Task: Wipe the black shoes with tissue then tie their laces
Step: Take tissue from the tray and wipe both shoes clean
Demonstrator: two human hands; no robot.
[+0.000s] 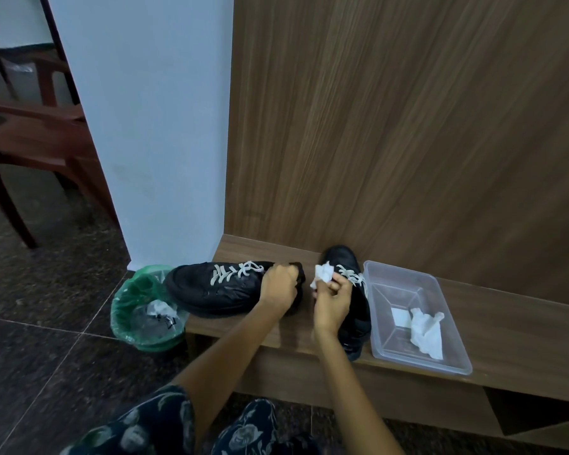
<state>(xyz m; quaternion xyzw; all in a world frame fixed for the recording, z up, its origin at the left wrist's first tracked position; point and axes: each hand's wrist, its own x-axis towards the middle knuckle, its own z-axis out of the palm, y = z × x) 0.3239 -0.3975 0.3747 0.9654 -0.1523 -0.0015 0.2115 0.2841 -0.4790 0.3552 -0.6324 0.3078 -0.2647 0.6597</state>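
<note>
on the wooden tabletop (506, 310) the left hand (278, 285) grips the heel end of a black shoe (211, 287) lying across it, toe over a green-lined bin (135, 297) on the floor. the right hand (330, 298) pinches a crumpled white tissue (322, 274) beside the second black shoe (352, 290), whose toe points toward the wood panel. a clear plastic tray (454, 326) just beside that shoe holds more tissue (426, 333).

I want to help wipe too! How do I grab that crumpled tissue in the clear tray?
Pinch the tissue from above, at its puffy crumpled middle. It lies loose on the floor of the tray, whose top is open but whose walls block a sideways reach. The raised folds give fingers something to catch, probably easier than its flat edges.
</note>
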